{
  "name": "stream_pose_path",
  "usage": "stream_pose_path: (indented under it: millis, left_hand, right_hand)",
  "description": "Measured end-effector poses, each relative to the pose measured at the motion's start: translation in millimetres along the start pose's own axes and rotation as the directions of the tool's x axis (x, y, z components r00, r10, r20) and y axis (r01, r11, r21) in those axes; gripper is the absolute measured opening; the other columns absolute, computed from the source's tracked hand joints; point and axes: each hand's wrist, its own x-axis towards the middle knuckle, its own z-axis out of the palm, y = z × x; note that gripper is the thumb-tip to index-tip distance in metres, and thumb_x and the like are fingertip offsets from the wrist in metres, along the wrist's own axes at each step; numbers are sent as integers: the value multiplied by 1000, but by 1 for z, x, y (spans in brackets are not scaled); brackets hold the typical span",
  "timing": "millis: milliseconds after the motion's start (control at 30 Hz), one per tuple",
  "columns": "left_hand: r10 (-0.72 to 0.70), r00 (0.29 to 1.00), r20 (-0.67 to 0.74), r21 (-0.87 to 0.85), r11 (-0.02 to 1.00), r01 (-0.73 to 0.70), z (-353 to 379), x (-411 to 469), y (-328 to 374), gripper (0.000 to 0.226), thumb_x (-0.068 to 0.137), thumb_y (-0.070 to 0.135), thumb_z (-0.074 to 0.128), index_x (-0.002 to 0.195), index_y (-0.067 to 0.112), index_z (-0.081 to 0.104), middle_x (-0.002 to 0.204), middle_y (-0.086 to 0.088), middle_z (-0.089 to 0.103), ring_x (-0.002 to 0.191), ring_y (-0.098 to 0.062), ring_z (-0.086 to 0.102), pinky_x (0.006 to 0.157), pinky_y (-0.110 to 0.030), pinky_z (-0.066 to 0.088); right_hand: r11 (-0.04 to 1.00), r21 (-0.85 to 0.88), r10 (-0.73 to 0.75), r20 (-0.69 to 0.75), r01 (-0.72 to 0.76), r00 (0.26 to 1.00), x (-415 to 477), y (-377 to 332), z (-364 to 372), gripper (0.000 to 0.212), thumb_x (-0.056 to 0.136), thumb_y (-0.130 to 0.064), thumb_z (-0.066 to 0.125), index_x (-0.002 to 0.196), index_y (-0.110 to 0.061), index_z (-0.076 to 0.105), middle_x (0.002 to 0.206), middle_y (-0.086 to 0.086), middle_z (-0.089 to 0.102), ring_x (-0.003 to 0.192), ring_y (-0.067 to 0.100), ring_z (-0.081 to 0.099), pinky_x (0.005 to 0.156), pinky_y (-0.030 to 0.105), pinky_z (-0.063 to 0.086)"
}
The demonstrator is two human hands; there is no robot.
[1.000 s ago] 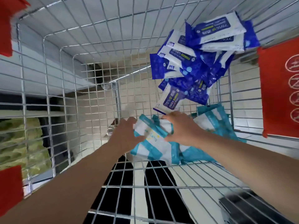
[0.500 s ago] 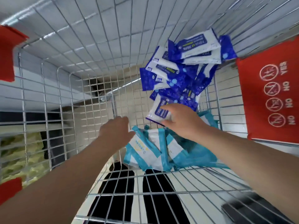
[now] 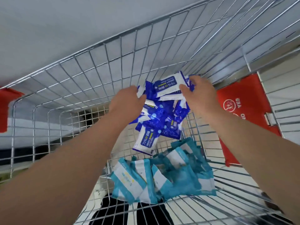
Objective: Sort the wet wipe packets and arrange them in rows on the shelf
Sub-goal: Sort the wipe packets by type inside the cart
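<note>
Reaching forward, the right hand [image 3: 199,93] pinches the top blue packet [image 3: 168,87] (long axis crosswise, print inverted), while the left hand [image 3: 128,101] apparently touches the pile [image 3: 162,120], grip unclear.

You are working in bright, even, soft light with hardly any shadow. Pale glints run along the silver wire cart basket [image 3: 90,73], whose bars bow toward the left and right edges. The glossy dark-blue wipe packets [image 3: 162,122] shine and smear; print on the far white-and-blue packet [image 3: 168,86] is readable. The near right corner is blurred.
</note>
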Motion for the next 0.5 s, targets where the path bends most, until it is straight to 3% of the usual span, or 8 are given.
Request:
stream_pose_path:
  millis: [100,233,300,433,500]
  left_hand:
    - [-49,998,33,-120,991,53,17,22,17,47,94,43,50,119,5,57,115,-11,62,106,-29,56,79,-30,40]
    - [-111,992,67,-228,966,123,29,32,21,38,90,42,60,77,6,57,69,-7,53,67,-25,51,55,-30,31]
    - [-148,984,100,-340,924,173,29,33,19,32,86,34,68,71,8,54,61,-3,48,56,-21,46,47,-28,31]
    - [-160,983,89,-377,908,182,23,28,12,11,88,18,62,90,8,59,73,-2,55,63,-18,51,52,-25,39]
    - [-158,982,105,-361,914,186,24,27,7,5,88,13,59,88,9,55,78,-5,58,72,-25,58,64,-32,50]
  right_hand:
    - [999,-3,48,46,-48,998,16,0,13,34,90,-31,57,97,1,66,90,17,66,86,32,59,74,36,44]
    - [990,102,86,117,-98,989,17,10,20,25,88,-19,62,108,-5,68,99,12,64,87,22,56,70,26,38]
    - [979,163,94,157,-120,983,15,17,16,25,86,-22,66,108,-9,69,95,6,62,84,19,55,74,27,42]
    - [945,233,195,169,-231,966,14,21,9,29,86,-33,66,104,-10,68,105,4,66,95,20,61,86,34,49]
    - [884,365,247,168,-293,954,14,17,13,17,84,-30,68,90,-15,68,98,6,69,90,23,64,85,43,54]
